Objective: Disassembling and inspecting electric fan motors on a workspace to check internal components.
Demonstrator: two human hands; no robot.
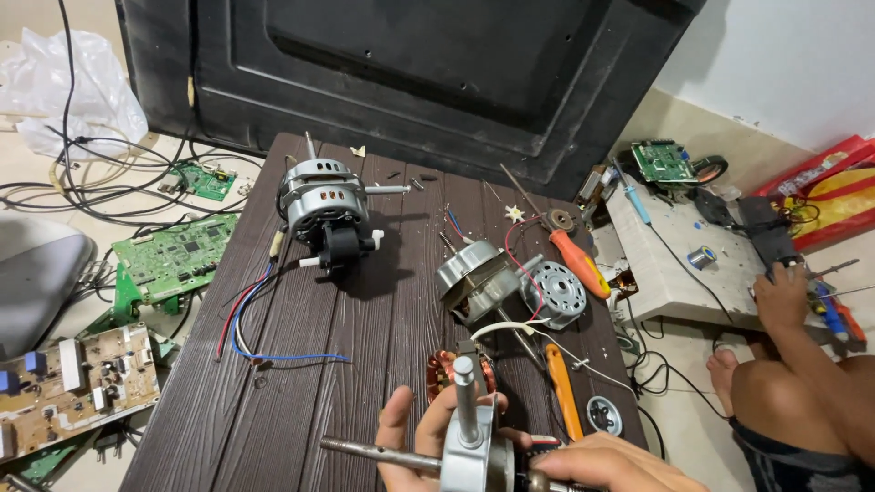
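- Down at the near edge of the tabletop, both my hands are wrapped around a fan motor rotor, a silver housing with a steel shaft poking straight up and another rod sticking out to the left.
- Left hand is curled behind it, fingers half closed and gripping the housing from the back. Right hand comes in from the lower right, fingers closed over the front end of the part.
- Just behind the rotor sits the copper-wound stator, flat on the tabletop and partly hidden by the shaft.
- My guess is this is mid-teardown: the rotor is out and being looked over. Next move probably calls for a steady grip with one hand while the other turns or pulls the shaft, keeping it clear of the copper windings.
- An orange-handled tool lies near the right edge, just beside the stator.
- Toward the middle there's a second opened motor with red and white leads, plus an orange-handled screwdriver just beyond it.
- Farther back on the left side, a complete motor with a black gearbox, red and blue wires trailing toward the left edge.
- Off the tabletop: green circuit boards on the floor to the left, another person's hand working at a low white board on the right.
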